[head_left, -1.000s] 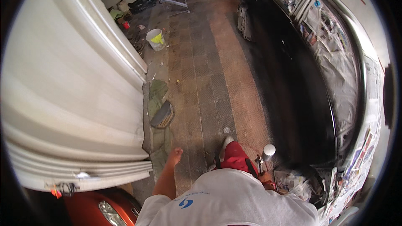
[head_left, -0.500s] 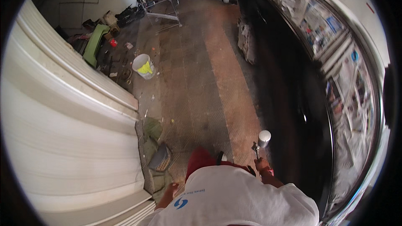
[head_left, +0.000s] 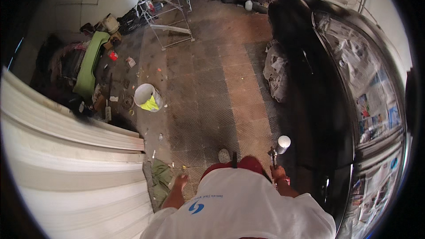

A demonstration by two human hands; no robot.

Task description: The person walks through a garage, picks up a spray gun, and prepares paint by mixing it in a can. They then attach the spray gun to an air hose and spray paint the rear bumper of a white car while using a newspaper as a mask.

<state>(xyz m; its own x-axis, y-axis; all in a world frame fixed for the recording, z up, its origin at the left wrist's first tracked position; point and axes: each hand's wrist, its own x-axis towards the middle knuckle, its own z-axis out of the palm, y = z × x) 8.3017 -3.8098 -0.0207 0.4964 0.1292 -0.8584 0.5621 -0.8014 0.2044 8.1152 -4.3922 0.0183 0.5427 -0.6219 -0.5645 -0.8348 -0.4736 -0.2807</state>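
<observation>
My right hand (head_left: pixel 278 173) is closed round the handle of a spray gun (head_left: pixel 282 147) with a silvery cup and a round white lid. The gun is upright, beside the lower side of a glossy black car (head_left: pixel 310 119). Newspaper sheets (head_left: pixel 361 75) cover the car's windows. At my left side, my left hand (head_left: pixel 180 180) hangs low over the floor near a crumpled green cloth (head_left: pixel 161 180). Nothing shows in it, and its fingers are too small and foreshortened to read.
A whitish ribbed panel (head_left: pixel 71 172) takes up the left side. Ahead on the tiled floor (head_left: pixel 199 79) stands a white bucket (head_left: pixel 142 94) with a yellow cloth. Beyond are a green panel (head_left: pixel 90 64), a metal-frame stand (head_left: pixel 172 28) and a covered car wheel (head_left: pixel 276 71).
I have moved back along the car, and the view has turned: bucket, stand and wheel sit lower in it. One shoe now shows ahead. The spray gun stays in my right hand.
</observation>
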